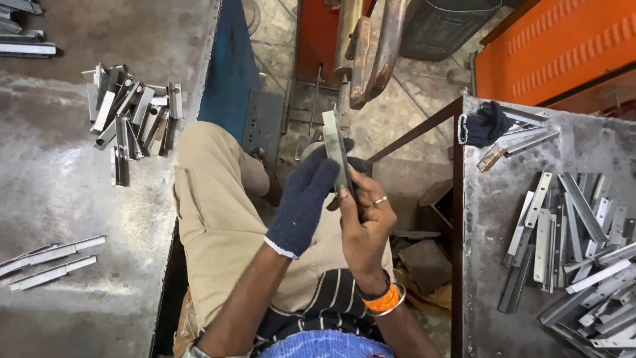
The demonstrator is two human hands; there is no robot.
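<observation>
I see a narrow metal strip (336, 149) held up in the centre of the view, above my lap. Its long axis runs nearly vertical in the picture, w/ the top end leaning a little to the left and pointing toward the machine arms (371, 53); the lower end sits between both hands. The strip shows mostly its thin edge and one grey face.

My left hand (306, 199) wears a dark blue knit glove w/ a white cuff. It comes up from the lower left, forearm diagonal, fingers curled around the strip from the left side, so it is grasping the strip approx. at the middle. My right hand (366, 222) is bare, w/ a ring on one finger and an orange band at the wrist. It rises from the bottom, palm turned to the left, fingertips pinched on the lower part of the strip. Both hands are closed on the same piece, touching each other.

On the left surface (53, 185) lies a pile of similar metal pieces (129, 119). The right surface (490, 205) carries more metal strips (576, 245) and a dark glove (487, 122) near its corner.
</observation>
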